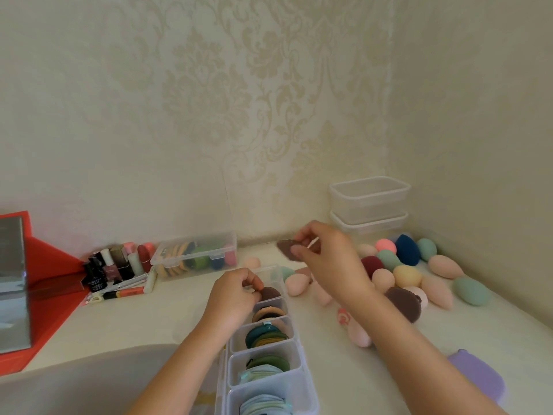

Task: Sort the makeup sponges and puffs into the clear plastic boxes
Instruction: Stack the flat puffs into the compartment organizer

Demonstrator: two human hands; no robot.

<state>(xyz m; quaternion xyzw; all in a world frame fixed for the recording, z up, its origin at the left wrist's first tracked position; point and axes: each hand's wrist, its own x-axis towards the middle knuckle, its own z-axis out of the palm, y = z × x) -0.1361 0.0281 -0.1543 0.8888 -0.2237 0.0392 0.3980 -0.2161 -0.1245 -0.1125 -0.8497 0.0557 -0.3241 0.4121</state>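
Inventory, all places taken from the long divided box (263, 350), which lay lengthwise in front of me on the pale table (155, 319).

1. Left hand (236, 298): at the box's far end, fingers curled, tips pinching the edge of a dark brown puff (270, 292) that sat in the farthest filled compartment.
2. Right hand (326, 259): raised beyond the far end and to its right, thumb and forefinger pinching a flat brown puff (285, 250) held in the air, clear of the box.
3. Nearer compartments: stacks of round puffs on edge, tan and black, then teal and green, then green over pale blue, then pale blue nearest me.
4. Right of the box: a loose spread of egg-shaped sponges (407, 275) in pink, green, yellow, maroon and navy; my right forearm crossed in front of several and hid part of them. A large brown sponge (404, 304) lay among them.
5. Far right, in the corner: two clear boxes (369, 202), stacked.
6. Near right: a lilac case (478, 375).
7. Beyond the box, to the left: a lidded clear box (194, 256) with puffs inside.
8. Further left: cosmetic bottles (116, 265), then a red tray (51, 295).
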